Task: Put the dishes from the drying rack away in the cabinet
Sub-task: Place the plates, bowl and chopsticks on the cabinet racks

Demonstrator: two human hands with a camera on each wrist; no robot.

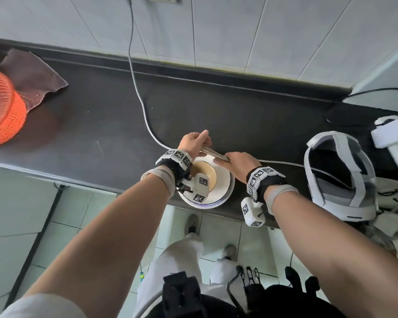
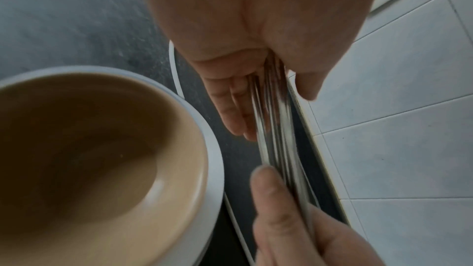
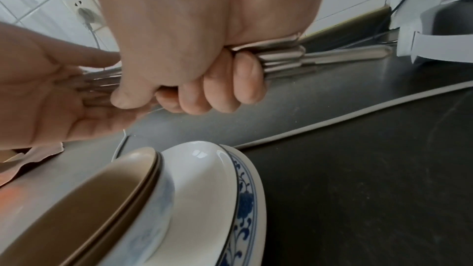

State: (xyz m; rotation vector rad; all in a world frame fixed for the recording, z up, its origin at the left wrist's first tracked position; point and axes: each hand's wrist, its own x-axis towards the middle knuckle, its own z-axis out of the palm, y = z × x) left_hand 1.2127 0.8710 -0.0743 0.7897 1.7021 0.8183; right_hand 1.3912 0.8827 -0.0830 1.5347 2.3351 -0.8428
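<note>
A bundle of metal cutlery (image 1: pixel 213 153) is held level just above the dark counter (image 1: pixel 101 125), behind a stack of bowls. My right hand (image 1: pixel 237 161) grips the handles (image 3: pixel 281 62) with fingers curled round them. My left hand (image 1: pixel 197 142) stays flat, and the other ends (image 2: pixel 271 128) lie between its thumb and straight fingers (image 2: pixel 230 108), against the palm (image 3: pixel 51 98). The stack is tan-lined bowls (image 1: pixel 207 171) (image 2: pixel 102 149) (image 3: pixel 122 179) nested in a white bowl with a blue pattern (image 1: pixel 221 189) (image 3: pixel 217 189), near the counter's front edge.
An orange mesh basket (image 1: pixel 2 106) and a brown cloth (image 1: pixel 35 76) sit at the far left. A white cable (image 1: pixel 138 95) runs from the wall socket (image 3: pixel 84 11) across the counter behind the bowls. A white headset (image 1: pixel 338 177) and white gear (image 1: pixel 395 136) crowd the right.
</note>
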